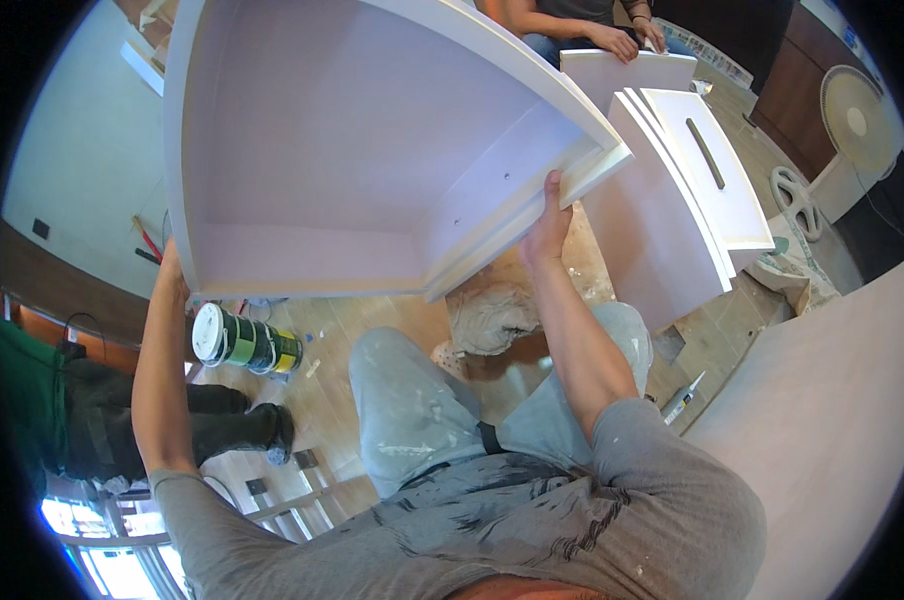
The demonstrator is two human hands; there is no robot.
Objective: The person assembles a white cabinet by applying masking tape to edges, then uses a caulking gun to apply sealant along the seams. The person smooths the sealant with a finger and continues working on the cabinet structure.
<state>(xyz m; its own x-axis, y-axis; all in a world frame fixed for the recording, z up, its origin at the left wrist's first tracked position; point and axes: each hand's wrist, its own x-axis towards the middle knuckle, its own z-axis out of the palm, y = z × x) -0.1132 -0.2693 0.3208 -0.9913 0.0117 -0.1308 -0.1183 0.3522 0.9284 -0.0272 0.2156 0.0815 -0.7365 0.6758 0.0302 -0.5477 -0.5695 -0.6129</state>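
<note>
Filling the upper left and centre of the frame, the white cabinet box (372, 150) looks stiff, bulky and fairly heavy, best gripped by its edges: the left hand (172, 275) clasps its lower left corner, the right hand (549, 225) clamps its front rim. Its open inside shows nothing in it; at lower left a white-lidded can (242, 340) lies on the floor, contents hidden.
</note>
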